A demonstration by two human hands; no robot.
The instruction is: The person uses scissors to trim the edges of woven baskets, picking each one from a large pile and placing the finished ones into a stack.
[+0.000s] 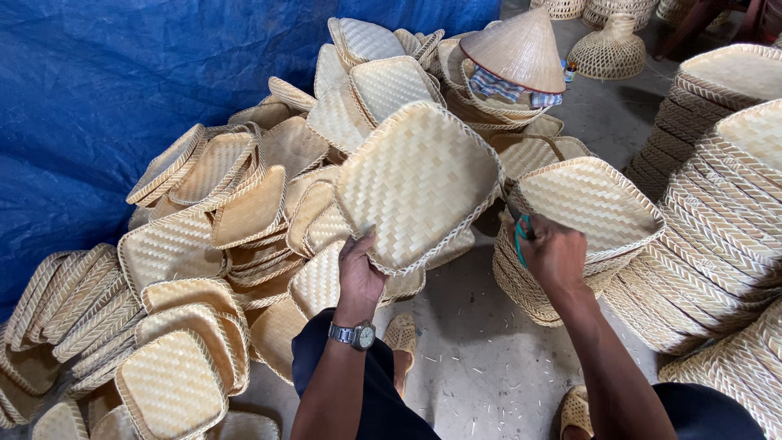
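My left hand [359,273] pinched the woven tray [417,184] by its bound rim, tilted above the pile. Judged light, stiff, springy; rim safest. Right hand [554,254] closed on green-handled tool [520,238].

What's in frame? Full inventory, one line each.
held woven tray: one, pale straw, tilted up at centre, in the left hand's grip
loose woven trays: many, pale straw, heaped on the left
stacked trays: many, pale straw, neat stacks on the right
conical hat: one, straw, atop the far pile
woven lampshade: one, tan, far floor
blue tarp: one, behind the heap
concrete floor: grey, centre
scissors: one, teal handles, in right hand
wristwatch: one, silver, left wrist
left hand: grips tray edge
right hand: closed on scissors
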